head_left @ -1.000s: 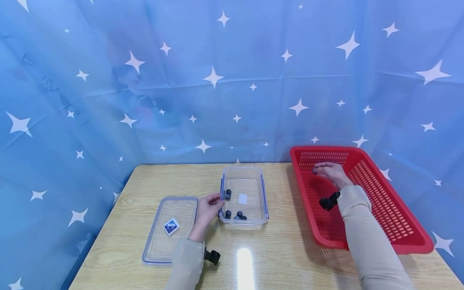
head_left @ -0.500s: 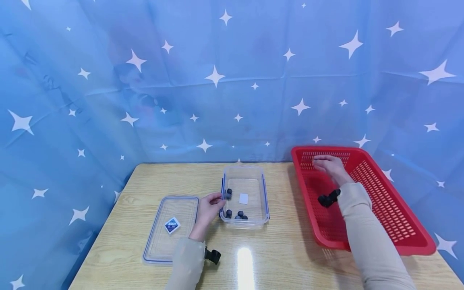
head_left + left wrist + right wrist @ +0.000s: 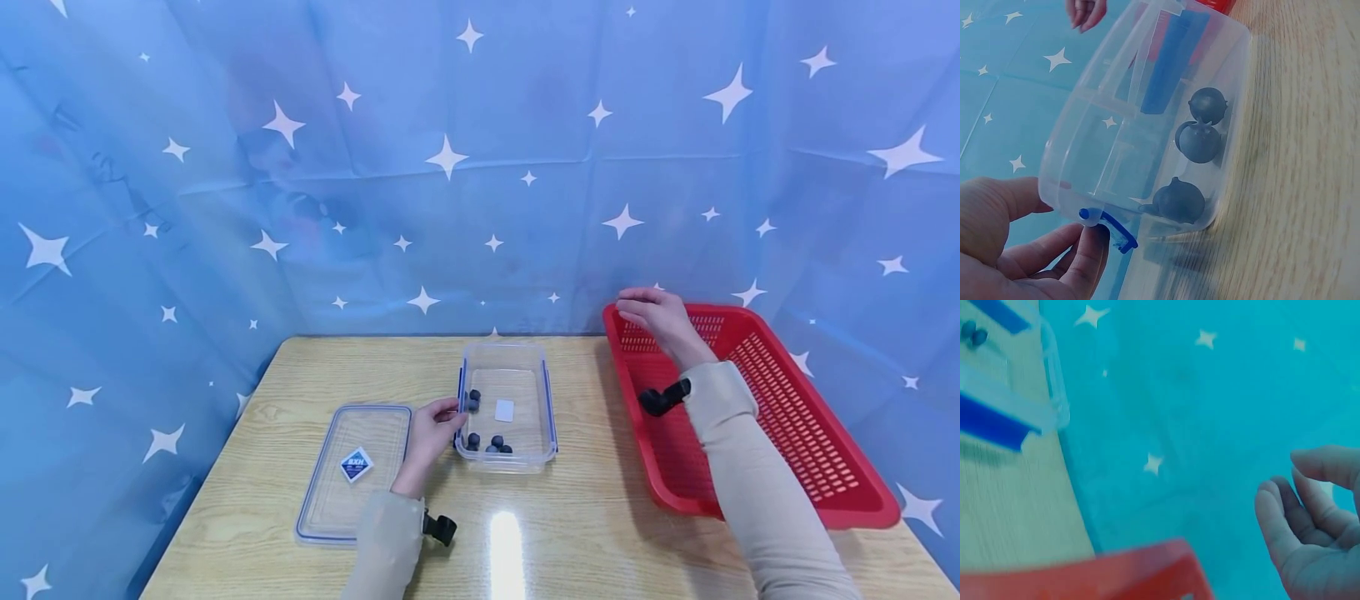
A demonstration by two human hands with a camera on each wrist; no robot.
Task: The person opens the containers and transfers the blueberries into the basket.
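Note:
A clear plastic food container (image 3: 525, 461) with blue side latches stands on the table, its top uncovered. Several dark blueberries (image 3: 1179, 201) lie inside, along its left side and near end. My left hand (image 3: 430, 429) holds the container's left rim, thumb against the wall and fingers around the blue latch (image 3: 1121, 234). My right hand (image 3: 658, 321) is raised over the back left corner of a red plastic basket (image 3: 855, 508). Its fingers curl with thumb and fingertips close together. No berry shows there, and I cannot tell whether one is hidden behind the fingers.
Left of the container, a clear lid (image 3: 330, 500) with a blue edge and a diamond label lies flat on the wooden table (image 3: 585, 533), partly behind the left forearm. A blue star-patterned curtain (image 3: 375, 167) hangs behind the table.
My right hand has risen from inside the basket and moved left to its back corner. One second ago a dark berry showed at its fingertips. The left hand and container stay in place.

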